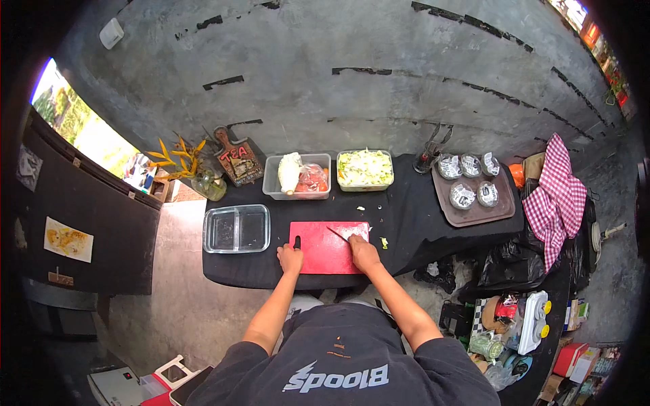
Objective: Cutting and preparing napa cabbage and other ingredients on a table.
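A red cutting board [325,254] lies flat on the black-covered table before me. My left hand [290,260] grips its left edge, beside the handle slot. Over the board's right side, my right hand [364,252] is closed around a knife [336,233], whose blade points up and left across the board; the handle is hidden in the fingers. Behind the board stands a plastic tub [270,189] with a pale leafy vegetable head [290,171] and a clear bag of red produce, probably tomatoes [313,178]. A second tub [363,187] is full of shredded pale-green leaves [364,167].
Left of the board sits a divided glass dish [237,249]. Leaf scraps [384,243] lie to the right. Farther right, a brown tray [469,217] bears several wrapped round packages. A glass vase [209,186] and a wooden sign [238,161] stand back left, against the wall side.
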A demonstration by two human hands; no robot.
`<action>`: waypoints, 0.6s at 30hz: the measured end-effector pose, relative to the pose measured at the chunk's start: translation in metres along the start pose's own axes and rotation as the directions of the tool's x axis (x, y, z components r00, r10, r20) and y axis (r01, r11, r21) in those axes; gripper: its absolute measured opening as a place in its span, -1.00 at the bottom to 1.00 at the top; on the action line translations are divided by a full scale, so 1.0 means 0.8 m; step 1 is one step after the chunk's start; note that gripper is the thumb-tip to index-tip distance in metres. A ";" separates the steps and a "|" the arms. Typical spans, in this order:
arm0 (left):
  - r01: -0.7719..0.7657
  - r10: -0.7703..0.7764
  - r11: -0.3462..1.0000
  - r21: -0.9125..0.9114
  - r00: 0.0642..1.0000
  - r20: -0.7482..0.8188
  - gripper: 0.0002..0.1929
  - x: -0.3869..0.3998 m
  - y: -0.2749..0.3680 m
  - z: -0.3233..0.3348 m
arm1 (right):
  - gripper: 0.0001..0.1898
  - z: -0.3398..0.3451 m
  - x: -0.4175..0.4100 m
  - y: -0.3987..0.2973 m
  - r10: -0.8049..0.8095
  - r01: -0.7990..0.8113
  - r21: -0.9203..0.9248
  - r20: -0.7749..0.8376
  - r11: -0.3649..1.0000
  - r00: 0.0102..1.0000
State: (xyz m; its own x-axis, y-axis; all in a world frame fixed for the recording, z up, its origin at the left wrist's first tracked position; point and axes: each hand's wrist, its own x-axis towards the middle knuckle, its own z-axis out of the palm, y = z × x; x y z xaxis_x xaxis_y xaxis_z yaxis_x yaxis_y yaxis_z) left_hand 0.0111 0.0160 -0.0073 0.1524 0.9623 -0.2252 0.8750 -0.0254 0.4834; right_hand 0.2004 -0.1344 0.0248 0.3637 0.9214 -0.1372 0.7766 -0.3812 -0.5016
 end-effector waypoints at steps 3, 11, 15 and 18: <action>-0.123 0.125 0.990 0.068 0.992 -0.028 -0.69 -0.004 0.021 -0.012 | -0.69 0.027 -0.006 0.019 -0.094 0.082 -0.067 -0.205 0.994 0.974; -0.350 0.301 0.909 -0.225 0.926 -0.226 -0.66 0.045 0.088 -0.073 | -0.60 0.015 0.003 0.006 -0.078 0.072 -0.071 -0.090 0.995 0.993; -0.465 0.382 0.859 -0.216 0.861 -0.337 -0.58 0.089 0.134 -0.095 | -0.55 -0.006 0.035 -0.005 0.111 -0.113 0.028 0.062 0.993 0.992; -0.452 0.402 0.881 -0.136 0.870 -0.287 -0.48 0.112 0.161 -0.111 | -0.49 -0.025 0.071 -0.027 0.078 -0.067 0.191 -0.051 0.979 0.996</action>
State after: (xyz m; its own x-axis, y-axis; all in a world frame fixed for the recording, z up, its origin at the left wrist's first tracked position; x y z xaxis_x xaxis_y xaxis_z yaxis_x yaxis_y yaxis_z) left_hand 0.0965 0.1231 0.1096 0.3523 0.9043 0.2412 0.6398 -0.4208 0.6431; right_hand 0.2145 -0.0757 0.0446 0.4491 0.8837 -0.1319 0.6376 -0.4204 -0.6456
